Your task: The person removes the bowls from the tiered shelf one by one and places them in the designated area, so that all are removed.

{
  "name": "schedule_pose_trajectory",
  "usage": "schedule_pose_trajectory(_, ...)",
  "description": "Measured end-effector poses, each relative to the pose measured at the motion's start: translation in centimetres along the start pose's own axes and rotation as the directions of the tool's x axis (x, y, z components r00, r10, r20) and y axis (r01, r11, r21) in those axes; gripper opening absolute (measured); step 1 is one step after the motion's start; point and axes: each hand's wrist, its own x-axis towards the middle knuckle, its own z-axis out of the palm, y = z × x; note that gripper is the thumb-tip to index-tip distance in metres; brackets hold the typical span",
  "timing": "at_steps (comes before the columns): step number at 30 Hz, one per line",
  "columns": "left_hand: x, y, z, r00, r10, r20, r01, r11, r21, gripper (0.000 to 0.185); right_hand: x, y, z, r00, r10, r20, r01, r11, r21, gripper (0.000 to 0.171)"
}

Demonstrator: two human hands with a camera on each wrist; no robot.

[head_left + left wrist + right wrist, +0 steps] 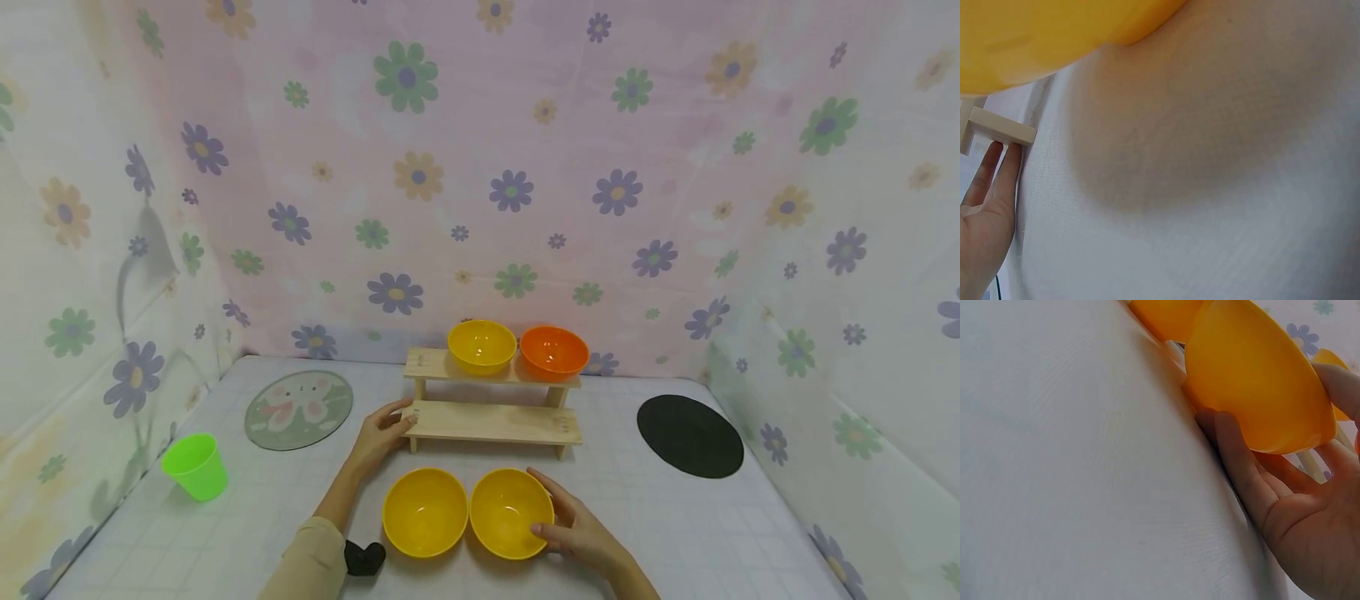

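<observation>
The right hand cups the right yellow bowl at the table's six o'clock, fingers spread around its rim. The left hand, fingers straight, touches the wooden shelf's nine o'clock end. Another yellow bowl sits just beside.

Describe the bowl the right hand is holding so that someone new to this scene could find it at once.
Start at the wooden two-step shelf in the middle of the table. In front of it, nearest the person, two yellow bowls sit side by side. The one meant is the right-hand yellow bowl, the only one with the right hand cupped round its rim; its twin, the left yellow bowl, is untouched.
</observation>
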Motion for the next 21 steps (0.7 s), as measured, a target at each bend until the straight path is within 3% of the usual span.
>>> schedule_pose_trajectory(21, -0.09, 0.08, 0.07, 1.000, -0.005, -0.005, 0.005, 1.000, -0.007, 0.048, 0.01, -0.07, -0.16, 0.999, 0.012, 0.038, -0.012, 1.000, 0.007, 0.072)
